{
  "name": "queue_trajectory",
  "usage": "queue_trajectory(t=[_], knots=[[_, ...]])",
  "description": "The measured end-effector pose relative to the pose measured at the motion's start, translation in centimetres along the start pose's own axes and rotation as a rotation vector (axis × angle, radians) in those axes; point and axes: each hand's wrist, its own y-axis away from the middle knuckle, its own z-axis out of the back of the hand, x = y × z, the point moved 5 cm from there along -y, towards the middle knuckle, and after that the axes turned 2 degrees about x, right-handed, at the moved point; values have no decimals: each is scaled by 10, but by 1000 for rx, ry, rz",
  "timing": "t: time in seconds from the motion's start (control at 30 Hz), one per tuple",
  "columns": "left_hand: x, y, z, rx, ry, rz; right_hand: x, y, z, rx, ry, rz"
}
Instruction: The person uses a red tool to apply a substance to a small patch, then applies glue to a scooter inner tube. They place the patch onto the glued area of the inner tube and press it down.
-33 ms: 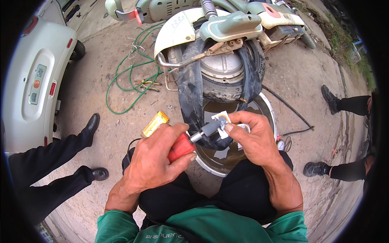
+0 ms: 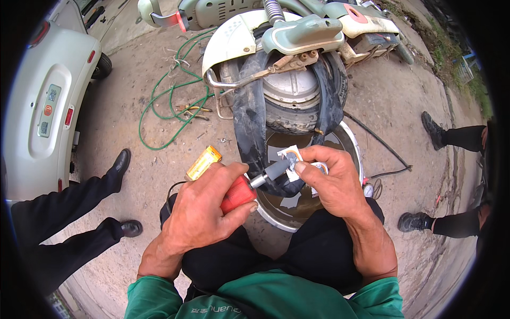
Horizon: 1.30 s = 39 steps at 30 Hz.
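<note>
My left hand [image 2: 204, 204] grips a red power tool [image 2: 237, 194] fitted with a grey tapered tip [image 2: 275, 169], which points up-right at the small patches. Between the thumb and fingers of my right hand [image 2: 337, 181] are white-backed patches [image 2: 289, 154] with orange and grey showing; whether the tip touches them I cannot tell. Just beyond both hands, a dusty black inner tube [image 2: 249, 122] hangs from the scooter wheel [image 2: 290, 87] into a metal basin [image 2: 351, 139] of murky water. A yellow box [image 2: 203, 161] lies beside my left hand.
The dismantled scooter [image 2: 300, 32] fills the top centre. A green hose [image 2: 149, 111] and pliers [image 2: 196, 111] lie on the concrete [image 2: 133, 181], a black hose [image 2: 390, 138] right of the basin. A white vehicle [image 2: 48, 149] stands left; other people's legs [image 2: 77, 199] [image 2: 459, 137] show at both sides.
</note>
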Motion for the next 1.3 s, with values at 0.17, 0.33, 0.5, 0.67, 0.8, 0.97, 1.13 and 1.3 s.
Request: queue_trajectory(t=[0.17, 0.33, 0.5, 0.67, 0.8, 0.97, 1.13, 1.3], knots=[[0, 2, -1, -1, -9, -20, 2, 1, -2, -14, 38, 11], [1, 1, 2, -27, -30, 24, 2, 2, -2, -17, 14, 10], [0, 4, -1, 25, -3, 4, 1, 1, -1, -9, 6, 5], [0, 0, 1, -14, -21, -12, 0, 1, -1, -25, 26, 44], [-1, 3, -2, 11, -5, -9, 2, 1, -2, -20, 40, 17], [0, 0, 2, -17, -25, 15, 4, 3, -1, -21, 38, 8], [-1, 3, -2, 13, -5, -17, 5, 2, -1, -20, 52, -13], [0, 3, 1, -6, 0, -14, 3, 2, -1, -26, 53, 1]])
